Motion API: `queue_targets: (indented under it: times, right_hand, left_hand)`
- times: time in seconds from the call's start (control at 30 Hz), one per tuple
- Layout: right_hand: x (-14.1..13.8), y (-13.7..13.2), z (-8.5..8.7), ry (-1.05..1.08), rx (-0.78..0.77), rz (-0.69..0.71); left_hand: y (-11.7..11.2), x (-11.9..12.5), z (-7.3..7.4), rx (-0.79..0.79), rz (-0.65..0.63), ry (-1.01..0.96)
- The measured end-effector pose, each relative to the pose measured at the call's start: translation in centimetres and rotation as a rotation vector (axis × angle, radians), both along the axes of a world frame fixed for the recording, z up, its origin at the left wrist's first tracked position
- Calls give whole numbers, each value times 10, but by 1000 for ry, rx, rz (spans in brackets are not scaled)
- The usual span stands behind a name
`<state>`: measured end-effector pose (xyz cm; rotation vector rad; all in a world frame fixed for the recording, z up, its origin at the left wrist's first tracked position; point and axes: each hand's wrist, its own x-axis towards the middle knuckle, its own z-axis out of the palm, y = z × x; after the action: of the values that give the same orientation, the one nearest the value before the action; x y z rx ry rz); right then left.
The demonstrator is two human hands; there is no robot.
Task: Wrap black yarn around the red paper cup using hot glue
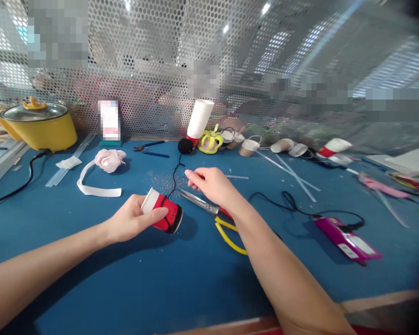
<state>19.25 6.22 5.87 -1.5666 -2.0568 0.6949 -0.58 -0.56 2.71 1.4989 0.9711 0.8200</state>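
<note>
1. Paper cup [160,204] was clamped, tilted, in the left hand [129,218] over the blue table [125,279].
2. Black yarn [175,177] was strung from its ball [185,146] toward the cup; wrapping seemed to be in hand.
3. The right hand [209,184] was closed, fingertips together; whether yarn was pinched could not be told.
4. Steady tension seemed called for.
5. Room was left toward the front edge [251,324], but narrowed rightward by scissors [202,203].

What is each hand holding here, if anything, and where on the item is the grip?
The left hand grips the red-and-white cup by its side, thumb across the red part. Whether the right hand holds anything cannot be told.
</note>
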Motion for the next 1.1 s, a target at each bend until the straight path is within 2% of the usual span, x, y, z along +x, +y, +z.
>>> queue_targets:
  times: [0.07,0.13,0.23,0.33,0.4,0.5,0.73,0.87,1.1]
  right_hand:
    - [-3,-7,0,111,-212,168]
    - [-10,-13,-4,168,-357,266]
    - [-23,-21,-9,287,-454,354]
    - [-32,-26,-12,557,-494,398]
    - [-36,-28,-13,686,-439,335]
    - [-39,-28,-13,757,-341,220]
    - [-33,-27,-3,813,-131,197]
    - [-28,-25,3,771,-60,178]
    - [-25,-21,2,614,52,125]
  left_hand:
    - [-1,-1,-1,56,-1,26]
    - [-2,-1,0,141,-1,71]
    - [-4,-1,2,245,-21,155]
    - [-5,-1,3,262,-34,203]
    - [-3,-1,2,238,-17,207]
    - [0,-1,0,176,15,175]
    - [7,0,-1,-95,119,-57]
    - [9,2,0,-178,168,-111]
    - [7,2,1,-180,182,-103]
